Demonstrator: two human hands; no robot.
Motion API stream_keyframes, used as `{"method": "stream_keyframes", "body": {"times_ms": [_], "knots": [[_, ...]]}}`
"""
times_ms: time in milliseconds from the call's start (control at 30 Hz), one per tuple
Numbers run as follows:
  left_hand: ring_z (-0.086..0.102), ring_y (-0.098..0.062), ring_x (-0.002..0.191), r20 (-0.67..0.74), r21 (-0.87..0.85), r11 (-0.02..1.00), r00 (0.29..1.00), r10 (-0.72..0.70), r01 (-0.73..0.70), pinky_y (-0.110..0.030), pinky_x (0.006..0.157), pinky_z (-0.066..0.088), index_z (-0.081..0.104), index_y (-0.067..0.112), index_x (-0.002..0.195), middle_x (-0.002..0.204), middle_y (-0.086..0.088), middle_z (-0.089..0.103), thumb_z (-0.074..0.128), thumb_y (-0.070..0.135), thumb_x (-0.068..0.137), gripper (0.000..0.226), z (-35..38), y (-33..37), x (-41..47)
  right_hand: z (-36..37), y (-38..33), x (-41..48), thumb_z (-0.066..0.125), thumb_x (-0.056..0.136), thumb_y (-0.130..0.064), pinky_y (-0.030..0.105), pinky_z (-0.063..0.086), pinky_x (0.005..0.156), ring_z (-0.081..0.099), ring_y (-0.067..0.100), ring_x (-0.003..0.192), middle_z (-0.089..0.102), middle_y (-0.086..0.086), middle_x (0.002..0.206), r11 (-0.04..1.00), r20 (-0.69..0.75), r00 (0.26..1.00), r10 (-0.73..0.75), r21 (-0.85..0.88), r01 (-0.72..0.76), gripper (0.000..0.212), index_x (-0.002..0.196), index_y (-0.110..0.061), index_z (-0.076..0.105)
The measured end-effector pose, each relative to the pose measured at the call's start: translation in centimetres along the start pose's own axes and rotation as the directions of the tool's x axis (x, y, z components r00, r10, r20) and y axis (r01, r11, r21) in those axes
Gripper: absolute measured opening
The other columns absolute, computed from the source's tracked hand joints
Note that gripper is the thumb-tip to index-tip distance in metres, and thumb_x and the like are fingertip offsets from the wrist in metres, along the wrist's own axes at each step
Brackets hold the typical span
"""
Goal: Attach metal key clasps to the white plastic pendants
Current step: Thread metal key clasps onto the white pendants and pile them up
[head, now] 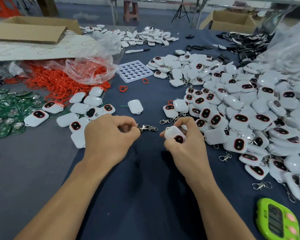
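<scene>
Bare tabletop point(142, 179) open near side of white tray point(134, 71), pendant heap point(249, 108) crowding right, red rings point(59, 82) left

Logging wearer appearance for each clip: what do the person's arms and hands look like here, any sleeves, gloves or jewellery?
Both forearms are bare, with no sleeves in view. The left hand and right hand wear no gloves, and no watch, bracelet or ring shows. No markings or cables are visible on either arm.

Over the dark worktop point(145, 179) the left hand point(109, 134) pinches a metal clasp point(148, 128) — the right hand point(185, 135) grips a white pendant point(175, 135), clasp and pendant just apart.
</scene>
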State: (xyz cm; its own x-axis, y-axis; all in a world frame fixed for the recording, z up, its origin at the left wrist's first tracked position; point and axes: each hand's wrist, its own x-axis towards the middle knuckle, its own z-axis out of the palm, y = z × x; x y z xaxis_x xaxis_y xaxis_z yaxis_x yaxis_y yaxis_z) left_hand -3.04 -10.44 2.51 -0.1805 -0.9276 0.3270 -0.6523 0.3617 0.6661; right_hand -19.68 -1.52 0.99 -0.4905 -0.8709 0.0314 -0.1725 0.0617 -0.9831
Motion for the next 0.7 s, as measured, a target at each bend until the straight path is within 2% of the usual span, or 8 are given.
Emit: {"method": "stream_keyframes", "body": {"times_ms": [67,100,200,300,367,467,567,700], "knots": [[0.053,-0.007,0.062,-0.012,0.203,0.970,0.990,0.138,-0.133,-0.025,0.055,0.042,0.071,0.036,0.064,0.053,0.012,0.058,0.062,0.038,0.066,0.009,0.6,0.4,-0.6,0.0,0.1,0.0,0.062,0.076,-0.016,0.014,0.044,0.051,0.060,0.007,0.066,0.075,-0.006,0.089,0.998,0.006,0.999,-0.035,-0.057,0.035,0.024,0.085,-0.037,0.056],[0.054,-0.012,0.062,0.012,0.239,0.952,0.981,0.195,-0.192,-0.027,0.054,0.044,0.071,0.035,0.063,0.052,0.012,0.056,0.063,0.036,0.066,0.009,1.1,0.6,-0.9,-0.1,0.2,0.1,0.066,0.080,-0.014,0.014,0.043,0.051,0.057,0.006,0.063,0.073,-0.008,0.086,0.995,0.000,0.999,-0.051,-0.088,0.050,0.022,0.085,-0.035,0.060],[0.052,-0.012,0.064,0.152,0.208,0.938,0.956,0.250,-0.278,-0.029,0.057,0.046,0.073,0.035,0.070,0.055,0.011,0.057,0.066,0.036,0.070,0.008,2.4,0.9,-1.8,-0.4,0.6,0.2,0.075,0.086,-0.017,0.010,0.046,0.060,0.060,0.003,0.065,0.069,-0.016,0.080,0.983,-0.052,0.996,-0.068,-0.173,0.058,0.023,0.091,-0.039,0.070],[0.052,-0.010,0.069,0.260,0.181,0.945,0.940,0.223,-0.274,-0.031,0.062,0.048,0.074,0.035,0.079,0.058,0.013,0.054,0.068,0.040,0.074,0.009,3.0,0.7,-2.0,-0.4,0.6,0.1,0.077,0.088,-0.025,0.010,0.046,0.057,0.062,0.004,0.064,0.068,-0.013,0.080,0.983,-0.061,0.997,-0.041,-0.183,0.029,0.029,0.100,-0.047,0.062],[0.053,-0.009,0.070,0.288,0.151,0.959,0.938,0.191,-0.241,-0.029,0.062,0.046,0.074,0.035,0.080,0.060,0.014,0.054,0.067,0.042,0.074,0.012,3.0,0.6,-1.9,-0.5,0.7,0.1,0.079,0.087,-0.025,0.012,0.044,0.050,0.056,0.002,0.054,0.067,-0.008,0.076,0.983,-0.048,0.999,-0.026,-0.184,0.017,0.031,0.096,-0.043,0.055],[0.053,-0.010,0.070,0.304,0.101,0.973,0.938,0.166,-0.205,-0.027,0.060,0.044,0.074,0.035,0.081,0.059,0.013,0.056,0.061,0.044,0.071,0.018,3.0,0.6,-1.8,-0.6,0.6,0.3,0.081,0.085,-0.019,0.020,0.047,0.051,0.054,0.005,0.052,0.071,-0.006,0.073,0.984,0.014,1.000,-0.004,-0.176,0.006,0.027,0.090,-0.039,0.062],[0.053,-0.011,0.078,0.322,0.073,0.975,0.930,0.177,-0.211,-0.029,0.060,0.046,0.073,0.032,0.081,0.061,0.011,0.058,0.066,0.037,0.074,0.011,2.9,0.5,-1.7,-0.7,0.6,0.5,0.082,0.083,-0.015,0.027,0.052,0.055,0.057,0.008,0.054,0.074,-0.005,0.078,0.987,0.039,0.999,0.020,-0.163,-0.013,0.031,0.090,-0.040,0.066],[0.050,-0.012,0.074,0.330,0.059,0.971,0.923,0.200,-0.232,-0.031,0.063,0.046,0.075,0.032,0.081,0.060,0.013,0.057,0.072,0.030,0.077,0.005,3.0,0.3,-1.6,-0.8,0.8,0.7,0.081,0.085,-0.017,0.018,0.048,0.054,0.055,0.002,0.053,0.072,-0.012,0.077,0.977,0.062,0.998,-0.001,-0.214,0.014,0.029,0.093,-0.041,0.067]]}}
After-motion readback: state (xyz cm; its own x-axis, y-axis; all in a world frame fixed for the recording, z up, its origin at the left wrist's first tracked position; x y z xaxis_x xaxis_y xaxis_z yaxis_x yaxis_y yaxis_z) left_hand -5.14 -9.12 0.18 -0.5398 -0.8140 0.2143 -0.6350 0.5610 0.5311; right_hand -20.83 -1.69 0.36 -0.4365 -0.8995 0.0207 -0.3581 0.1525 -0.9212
